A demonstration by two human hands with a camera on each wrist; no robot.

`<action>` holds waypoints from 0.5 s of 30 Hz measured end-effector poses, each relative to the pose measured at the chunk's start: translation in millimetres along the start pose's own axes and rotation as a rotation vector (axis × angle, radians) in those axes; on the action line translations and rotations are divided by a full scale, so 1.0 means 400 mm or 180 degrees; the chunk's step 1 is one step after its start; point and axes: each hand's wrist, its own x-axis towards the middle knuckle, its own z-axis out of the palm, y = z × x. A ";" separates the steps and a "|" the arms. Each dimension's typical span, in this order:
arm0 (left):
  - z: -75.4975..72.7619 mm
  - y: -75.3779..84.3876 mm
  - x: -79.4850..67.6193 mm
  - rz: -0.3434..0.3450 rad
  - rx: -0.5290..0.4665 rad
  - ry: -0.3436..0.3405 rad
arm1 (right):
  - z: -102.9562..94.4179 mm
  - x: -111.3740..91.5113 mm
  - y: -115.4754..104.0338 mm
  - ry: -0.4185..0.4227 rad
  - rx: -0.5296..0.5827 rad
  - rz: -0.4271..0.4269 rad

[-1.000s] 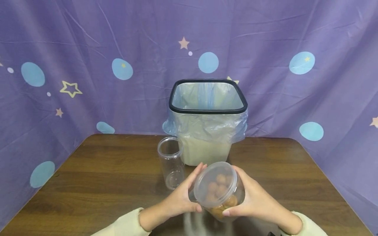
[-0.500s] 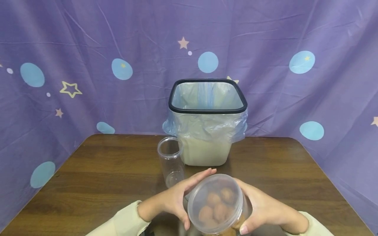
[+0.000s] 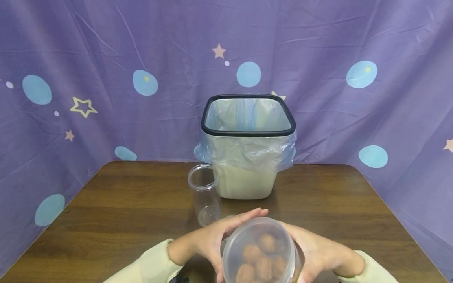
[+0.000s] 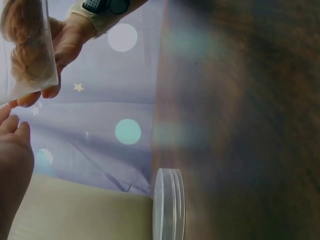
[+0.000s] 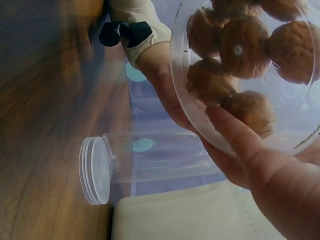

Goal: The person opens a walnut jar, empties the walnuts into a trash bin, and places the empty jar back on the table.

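Observation:
Both hands hold a clear jar of walnuts point(image 3: 260, 251) under a translucent lid. It tilts toward the head camera, low at the front of the table. My left hand point(image 3: 212, 239) curves along its left side, with the thumb at the near side. On the opposite side, my right hand point(image 3: 318, 247) grips the jar. The right wrist view looks at the jar's round bottom, where a right fingertip touches. Behind the left hand, an uncapped clear jar point(image 3: 205, 200) stands upright. Near it, a loose translucent lid point(image 5: 95, 170) lies flat on the table.
A cream bin point(image 3: 245, 184) with a black rim and bluish plastic liner stands at the back of the brown wooden table point(image 3: 124, 212), just behind the uncapped jar. A purple curtain point(image 3: 177, 78) hangs around the table's back and sides.
The walnut jar has come down and nearer to the body, and its lid faces the head camera more. Both hands moved along with it. The bin and uncapped jar stayed put.

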 end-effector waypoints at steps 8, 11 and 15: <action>0.005 -0.004 0.002 0.0049 0.0154 0.0042 | -0.013 -0.003 0.004 -0.0057 0.0044 0.0053; 0.007 -0.007 -0.002 0.0017 0.0079 0.0104 | -0.020 -0.005 0.004 -0.0011 0.0028 0.0082; 0.010 -0.009 -0.009 -0.0057 -0.0044 0.0210 | -0.024 -0.007 0.000 0.0108 -0.0117 0.0158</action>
